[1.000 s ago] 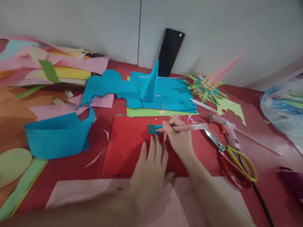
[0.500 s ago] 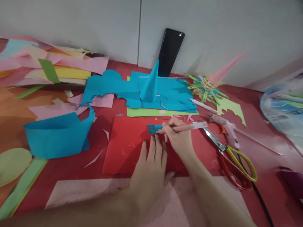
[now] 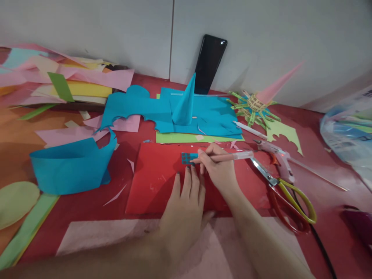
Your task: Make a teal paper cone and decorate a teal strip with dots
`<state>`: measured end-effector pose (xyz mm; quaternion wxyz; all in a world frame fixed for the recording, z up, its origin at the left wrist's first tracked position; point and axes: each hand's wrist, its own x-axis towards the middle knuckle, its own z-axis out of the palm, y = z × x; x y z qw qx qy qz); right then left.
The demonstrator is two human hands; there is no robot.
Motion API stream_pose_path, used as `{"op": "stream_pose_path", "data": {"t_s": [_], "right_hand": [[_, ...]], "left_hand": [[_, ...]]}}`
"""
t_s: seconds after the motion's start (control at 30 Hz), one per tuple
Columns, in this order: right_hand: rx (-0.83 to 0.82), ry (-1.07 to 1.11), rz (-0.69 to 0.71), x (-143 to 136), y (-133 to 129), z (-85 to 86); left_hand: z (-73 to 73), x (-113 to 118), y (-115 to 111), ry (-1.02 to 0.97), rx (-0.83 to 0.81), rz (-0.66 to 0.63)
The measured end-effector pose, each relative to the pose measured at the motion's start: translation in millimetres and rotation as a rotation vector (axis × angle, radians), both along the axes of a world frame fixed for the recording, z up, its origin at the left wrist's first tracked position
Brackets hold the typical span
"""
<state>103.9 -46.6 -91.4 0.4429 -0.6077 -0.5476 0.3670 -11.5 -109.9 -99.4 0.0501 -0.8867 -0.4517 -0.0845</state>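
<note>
My right hand (image 3: pixel 217 168) is closed around a pen (image 3: pixel 225 157) with a pinkish barrel. Its tip meets a small blue paper piece (image 3: pixel 186 158) bearing rows of dark marks; the right end of that piece is hidden by my fingers. Flat on a red sheet (image 3: pixel 154 178) lies my left hand (image 3: pixel 186 201), fingers stretched out and fingertips at the lower edge of the blue piece. Right of the sheet rest scissors (image 3: pixel 271 180) with one red and one yellow handle, blades over the sheet's edge.
A blue paper cone (image 3: pixel 186 106) stands on blue sheets behind. Left is a curled blue paper band (image 3: pixel 69 166). A phone (image 3: pixel 210 64) leans on the wall. Near the scissors lie a glue gun (image 3: pixel 280 157) and a white pen (image 3: pixel 250 130). A pink cone (image 3: pixel 279 83) tops a fringed paper piece.
The pen and the fingers of my right hand have shifted very slightly to the left over the blue piece. My left hand stays in place.
</note>
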Motion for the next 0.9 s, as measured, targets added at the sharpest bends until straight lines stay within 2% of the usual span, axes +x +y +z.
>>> {"op": "stream_pose_path", "data": {"t_s": [0.9], "right_hand": [[0.009, -0.024, -0.007, -0.3, -0.5, 0.8]], "left_hand": [[-1.6, 0.1, -1.6, -0.011, 0.031, 0.017]]}}
